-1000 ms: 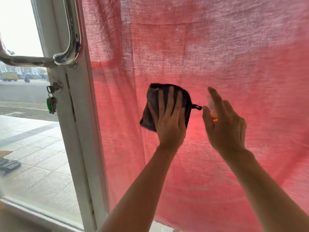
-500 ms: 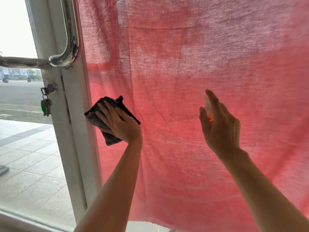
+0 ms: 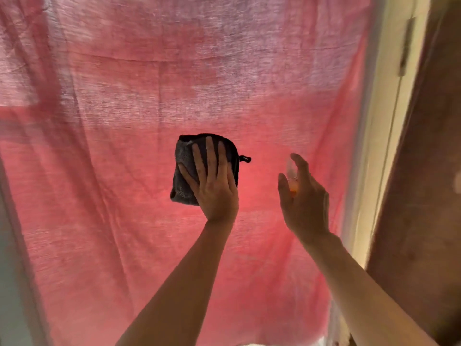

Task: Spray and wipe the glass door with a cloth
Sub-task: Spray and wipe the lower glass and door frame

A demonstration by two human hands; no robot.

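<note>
A dark grey folded cloth (image 3: 183, 168) lies flat against the glass door (image 3: 124, 221), which is backed by a pink-red curtain. My left hand (image 3: 213, 181) presses the cloth to the glass with straight, spread fingers. To its right, my right hand (image 3: 303, 196) grips a small clear spray bottle with an orange part (image 3: 292, 182), forefinger raised over its top. The bottle is mostly hidden behind that hand.
A cream door frame (image 3: 381, 136) runs down the right side, with a dark brown wall (image 3: 424, 196) beyond it. A pale frame edge (image 3: 10, 245) shows at the lower left. The curtain covers nearly the whole pane.
My left hand has slid the cloth from the door's left edge back toward the middle of the pane. The view has swung right; the handle and keys are out of sight.
</note>
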